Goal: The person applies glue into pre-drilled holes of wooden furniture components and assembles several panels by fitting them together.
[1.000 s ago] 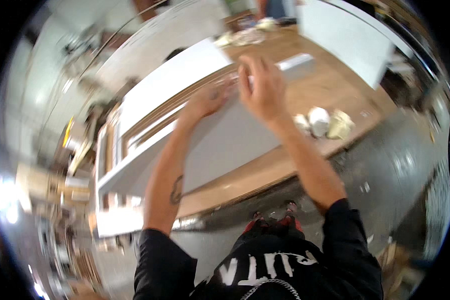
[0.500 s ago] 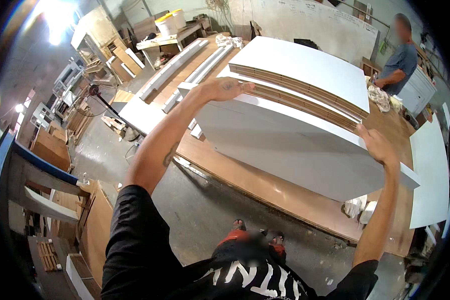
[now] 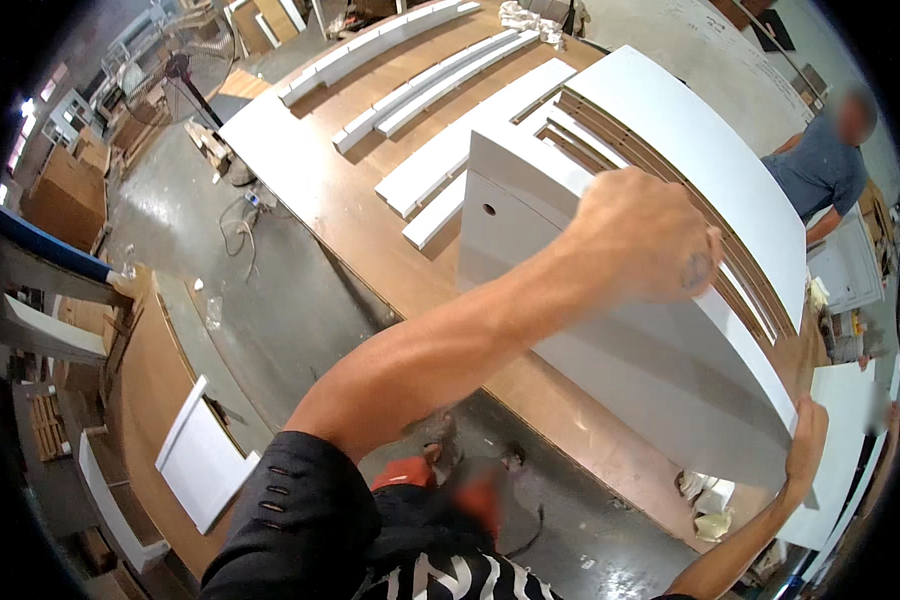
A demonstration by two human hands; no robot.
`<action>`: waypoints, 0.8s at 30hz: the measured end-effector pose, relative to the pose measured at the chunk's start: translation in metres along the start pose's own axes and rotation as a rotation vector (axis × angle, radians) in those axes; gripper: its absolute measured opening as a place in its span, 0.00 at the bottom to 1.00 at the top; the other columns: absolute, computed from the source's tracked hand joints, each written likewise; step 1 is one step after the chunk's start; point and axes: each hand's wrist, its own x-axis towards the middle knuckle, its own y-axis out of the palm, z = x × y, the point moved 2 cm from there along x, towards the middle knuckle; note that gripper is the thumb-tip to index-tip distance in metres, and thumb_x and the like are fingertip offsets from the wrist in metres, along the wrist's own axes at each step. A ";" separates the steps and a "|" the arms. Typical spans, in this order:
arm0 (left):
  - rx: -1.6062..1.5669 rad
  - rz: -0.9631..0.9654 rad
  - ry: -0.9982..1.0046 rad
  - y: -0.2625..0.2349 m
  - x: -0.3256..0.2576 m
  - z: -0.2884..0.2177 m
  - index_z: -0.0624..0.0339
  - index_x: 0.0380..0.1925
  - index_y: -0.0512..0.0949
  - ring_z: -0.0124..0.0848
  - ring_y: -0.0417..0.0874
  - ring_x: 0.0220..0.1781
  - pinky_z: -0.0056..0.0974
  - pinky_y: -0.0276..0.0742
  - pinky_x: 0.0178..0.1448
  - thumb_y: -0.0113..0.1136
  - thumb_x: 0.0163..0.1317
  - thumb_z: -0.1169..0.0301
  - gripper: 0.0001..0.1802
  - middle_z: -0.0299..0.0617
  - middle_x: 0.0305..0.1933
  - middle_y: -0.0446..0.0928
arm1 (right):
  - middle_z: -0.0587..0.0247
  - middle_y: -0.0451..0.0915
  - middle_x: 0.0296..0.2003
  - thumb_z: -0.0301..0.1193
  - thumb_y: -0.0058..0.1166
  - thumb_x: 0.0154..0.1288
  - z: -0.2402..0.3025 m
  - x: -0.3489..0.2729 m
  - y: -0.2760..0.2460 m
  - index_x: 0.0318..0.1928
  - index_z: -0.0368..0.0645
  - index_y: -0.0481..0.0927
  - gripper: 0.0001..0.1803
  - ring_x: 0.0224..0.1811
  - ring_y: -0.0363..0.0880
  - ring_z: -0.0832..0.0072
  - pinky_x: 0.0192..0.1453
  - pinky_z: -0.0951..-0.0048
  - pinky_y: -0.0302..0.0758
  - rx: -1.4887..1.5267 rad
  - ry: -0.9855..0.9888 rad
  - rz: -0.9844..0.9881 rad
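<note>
Panel (image 3: 660,375), white-edged, beneath curled left hand (image 3: 650,235); cannot tell if grasping anything.
Clasped at 1 end by right hand (image 3: 808,440); beyond left grip, flat white board (image 3: 705,155).

The board (image 3: 650,375) I gripped was plain pale grey on its broad face and white along its top edge, with one dark round spot (image 3: 488,209). Behind it I saw a bright white panel (image 3: 710,150), bordered by brown stripes. My tabletop (image 3: 580,420) was warm tan, the slats (image 3: 380,50) white. I wore a black sleeve (image 3: 300,500), a black shirt (image 3: 445,578) with bold white streaks, and red on my legs (image 3: 405,470); the co-worker's shirt (image 3: 820,165) was blue-grey.
</note>
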 end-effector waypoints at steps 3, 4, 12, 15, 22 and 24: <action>-0.008 -0.160 0.028 -0.001 -0.009 0.008 0.57 0.07 0.76 0.36 0.73 0.10 0.39 0.77 0.21 0.42 0.60 0.57 0.27 0.40 0.06 0.67 | 0.52 0.73 0.35 0.41 0.39 0.69 0.009 0.004 0.002 0.36 0.33 0.74 0.21 0.44 0.68 0.58 0.53 0.65 0.62 0.002 -0.002 0.021; -0.046 -0.069 -0.002 -0.003 -0.011 0.008 0.59 0.09 0.76 0.37 0.74 0.11 0.39 0.76 0.20 0.42 0.60 0.57 0.26 0.42 0.08 0.69 | 0.52 0.73 0.35 0.41 0.39 0.69 0.013 0.001 0.001 0.36 0.34 0.75 0.20 0.43 0.68 0.58 0.53 0.65 0.62 -0.007 0.001 0.033; -0.083 -0.109 0.070 -0.006 -0.010 0.012 0.61 0.13 0.78 0.42 0.79 0.19 0.41 0.78 0.26 0.43 0.59 0.57 0.25 0.47 0.15 0.74 | 0.43 0.77 0.38 0.46 0.34 0.70 0.178 0.009 0.040 0.40 0.32 0.76 0.27 0.43 0.72 0.49 0.49 0.58 0.66 -0.061 -0.154 0.138; -0.046 0.041 0.183 -0.013 -0.006 0.018 0.61 0.19 0.80 0.46 0.81 0.25 0.43 0.79 0.32 0.44 0.60 0.55 0.24 0.48 0.19 0.77 | 0.39 0.76 0.36 0.44 0.33 0.69 0.211 0.005 0.044 0.33 0.32 0.76 0.26 0.43 0.72 0.45 0.47 0.55 0.65 -0.082 -0.199 0.119; 0.107 -0.022 0.027 -0.026 -0.016 0.109 0.59 0.20 0.79 0.28 0.64 0.10 0.38 0.62 0.16 0.40 0.65 0.40 0.35 0.39 0.11 0.70 | 0.42 0.77 0.33 0.39 0.33 0.66 0.204 0.003 0.056 0.32 0.35 0.74 0.20 0.37 0.73 0.46 0.44 0.53 0.67 -0.204 -0.270 0.026; 0.094 -0.069 0.017 -0.022 -0.022 0.106 0.58 0.27 0.81 0.31 0.73 0.17 0.40 0.70 0.23 0.42 0.66 0.45 0.30 0.43 0.18 0.76 | 0.45 0.76 0.29 0.38 0.33 0.67 0.193 0.005 0.062 0.31 0.35 0.74 0.20 0.36 0.73 0.49 0.42 0.54 0.67 -0.294 -0.399 -0.077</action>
